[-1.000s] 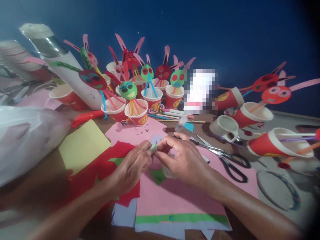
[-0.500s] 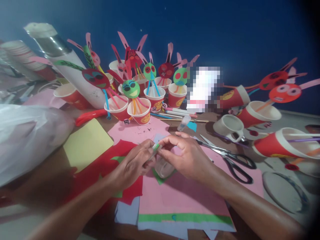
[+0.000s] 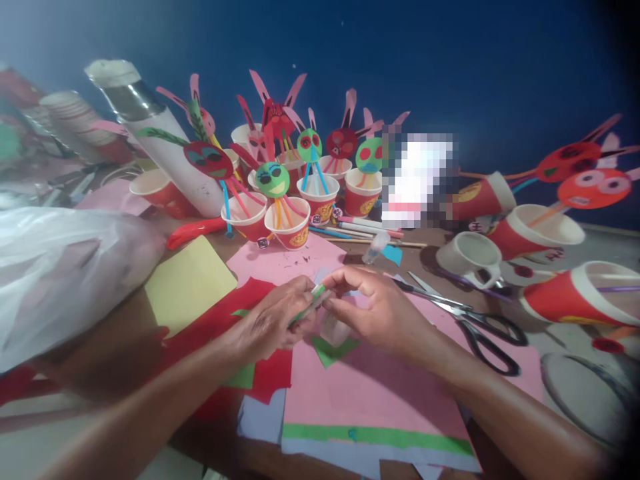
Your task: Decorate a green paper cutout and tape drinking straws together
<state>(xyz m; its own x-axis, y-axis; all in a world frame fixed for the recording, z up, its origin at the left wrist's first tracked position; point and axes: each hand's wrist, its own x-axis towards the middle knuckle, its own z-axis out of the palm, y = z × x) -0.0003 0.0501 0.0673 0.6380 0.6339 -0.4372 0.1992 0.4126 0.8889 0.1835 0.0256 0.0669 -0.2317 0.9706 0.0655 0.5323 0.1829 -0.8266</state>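
Note:
Over the pink paper (image 3: 380, 400), my left hand (image 3: 280, 317) is closed around a narrow, rolled or folded green paper piece (image 3: 310, 305) with a pale edge. The thumb and fingertips of my right hand (image 3: 367, 303) pinch at its upper end. Below the right fingers is a translucent, rounded object (image 3: 335, 330), partly hidden, so its kind is unclear. It sits by a green paper scrap (image 3: 333, 352). Black-handled scissors (image 3: 467, 313) lie to the right of my right hand. Red paper (image 3: 273, 373) with green scraps lies under my left forearm.
Red and white paper cups (image 3: 287, 223) with paper bug figures stand along the back. A white mug (image 3: 467, 257) and more cups are at the right. Left are a yellow paper sheet (image 3: 193, 283) and a white plastic bag (image 3: 65, 267). Markers (image 3: 367, 225) lie mid-table.
The view has shifted slightly, so most things appear farther right. Both hands stay together at the green paper, and more of its pale edge shows between the fingers.

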